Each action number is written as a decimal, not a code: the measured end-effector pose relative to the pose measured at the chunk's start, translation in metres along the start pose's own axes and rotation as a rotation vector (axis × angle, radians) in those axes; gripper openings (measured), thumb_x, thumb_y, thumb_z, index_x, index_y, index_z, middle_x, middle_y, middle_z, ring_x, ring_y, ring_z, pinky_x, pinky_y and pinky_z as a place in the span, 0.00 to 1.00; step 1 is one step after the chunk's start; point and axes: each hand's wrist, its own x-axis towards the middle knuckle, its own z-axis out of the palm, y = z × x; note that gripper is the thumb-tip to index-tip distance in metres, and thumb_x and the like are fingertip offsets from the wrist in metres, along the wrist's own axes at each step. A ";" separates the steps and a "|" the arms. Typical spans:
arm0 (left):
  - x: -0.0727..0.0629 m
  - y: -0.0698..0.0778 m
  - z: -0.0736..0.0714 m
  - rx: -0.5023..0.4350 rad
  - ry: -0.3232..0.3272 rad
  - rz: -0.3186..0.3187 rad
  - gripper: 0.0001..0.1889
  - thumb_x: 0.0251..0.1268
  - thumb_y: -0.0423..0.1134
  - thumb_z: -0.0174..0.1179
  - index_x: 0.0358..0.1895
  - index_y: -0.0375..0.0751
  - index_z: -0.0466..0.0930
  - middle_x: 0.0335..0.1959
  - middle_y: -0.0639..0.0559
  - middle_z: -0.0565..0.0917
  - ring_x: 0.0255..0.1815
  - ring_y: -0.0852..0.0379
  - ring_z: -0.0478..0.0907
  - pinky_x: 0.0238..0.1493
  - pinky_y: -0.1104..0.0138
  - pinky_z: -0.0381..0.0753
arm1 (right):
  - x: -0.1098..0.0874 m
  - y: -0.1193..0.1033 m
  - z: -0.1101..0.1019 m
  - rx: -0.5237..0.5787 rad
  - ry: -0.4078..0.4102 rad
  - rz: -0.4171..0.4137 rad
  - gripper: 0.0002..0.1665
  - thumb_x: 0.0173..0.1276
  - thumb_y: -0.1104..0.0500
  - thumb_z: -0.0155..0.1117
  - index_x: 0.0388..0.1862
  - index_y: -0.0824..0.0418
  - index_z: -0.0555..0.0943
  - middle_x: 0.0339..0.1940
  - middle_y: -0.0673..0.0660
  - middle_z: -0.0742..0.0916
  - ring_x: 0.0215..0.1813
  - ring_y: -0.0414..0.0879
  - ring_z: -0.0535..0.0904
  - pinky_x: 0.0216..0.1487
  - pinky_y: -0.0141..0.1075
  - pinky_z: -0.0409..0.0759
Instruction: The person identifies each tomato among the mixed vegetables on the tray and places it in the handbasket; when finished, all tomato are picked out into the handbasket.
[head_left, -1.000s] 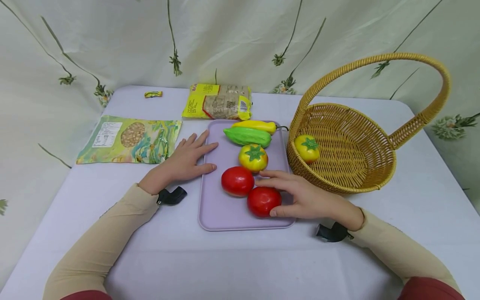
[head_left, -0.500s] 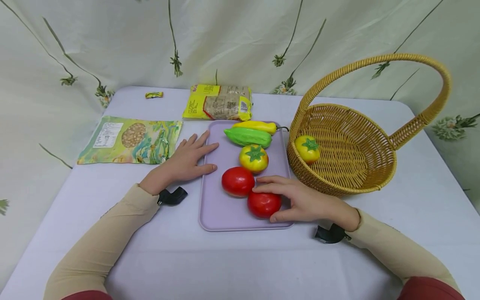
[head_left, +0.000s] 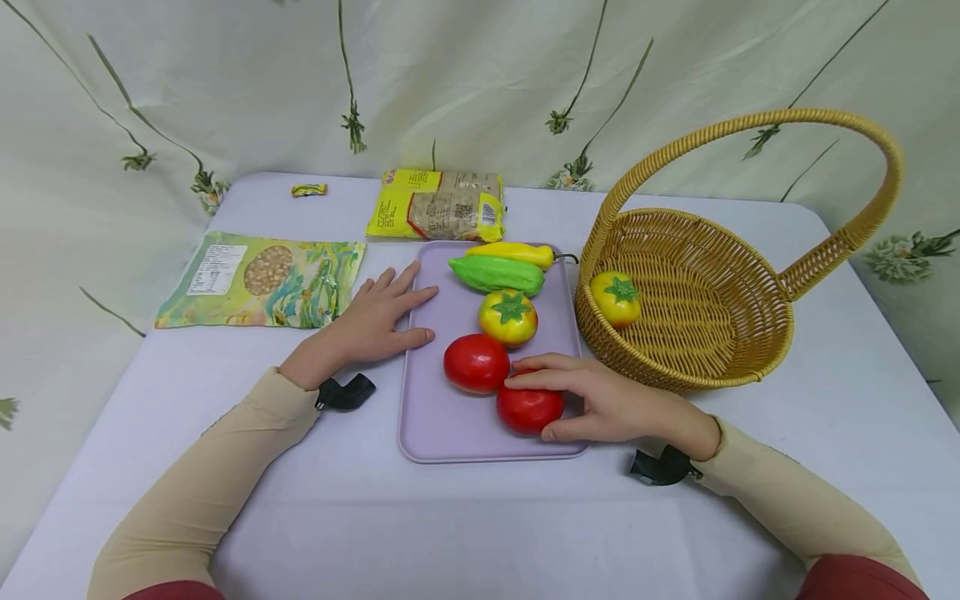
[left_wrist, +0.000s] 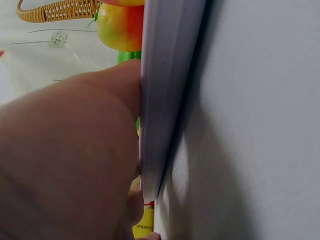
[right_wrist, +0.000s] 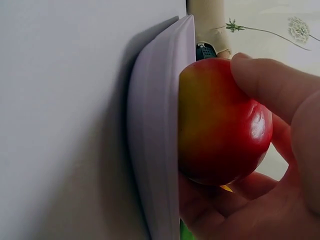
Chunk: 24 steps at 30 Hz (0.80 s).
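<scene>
Since a second ago, the right hand (head_left: 611, 402) has drawn its fingers in round the nearer red fruit (head_left: 528, 408), gripping it on the lilac tray (head_left: 444, 435); only the right wrist view shows its yellow flank. The left hand (head_left: 375, 321) rests spread on the tray's edge. White cloth (head_left: 480, 537) lies beneath, flowered curtain (head_left: 465, 75) behind.

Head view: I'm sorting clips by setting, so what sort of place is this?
Probably an indoor tabletop set-up staged for recording, judging by the flower-patterned cloth backdrop, the glossy, artificial-looking produce and the small black devices at both wrists.
</scene>
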 end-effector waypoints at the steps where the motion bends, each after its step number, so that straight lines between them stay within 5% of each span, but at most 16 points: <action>1: 0.000 0.000 0.000 0.001 0.000 -0.002 0.37 0.71 0.55 0.58 0.80 0.49 0.62 0.86 0.39 0.44 0.84 0.26 0.38 0.79 0.31 0.36 | 0.000 0.000 0.000 -0.001 0.000 -0.001 0.36 0.64 0.57 0.73 0.72 0.54 0.75 0.75 0.59 0.75 0.73 0.55 0.73 0.67 0.49 0.81; 24: 0.002 -0.002 0.002 0.001 -0.002 -0.001 0.38 0.70 0.57 0.58 0.80 0.51 0.61 0.86 0.40 0.44 0.84 0.27 0.37 0.80 0.32 0.36 | -0.001 -0.002 -0.001 0.007 0.036 -0.001 0.33 0.63 0.60 0.74 0.69 0.50 0.78 0.73 0.58 0.75 0.73 0.54 0.71 0.64 0.46 0.83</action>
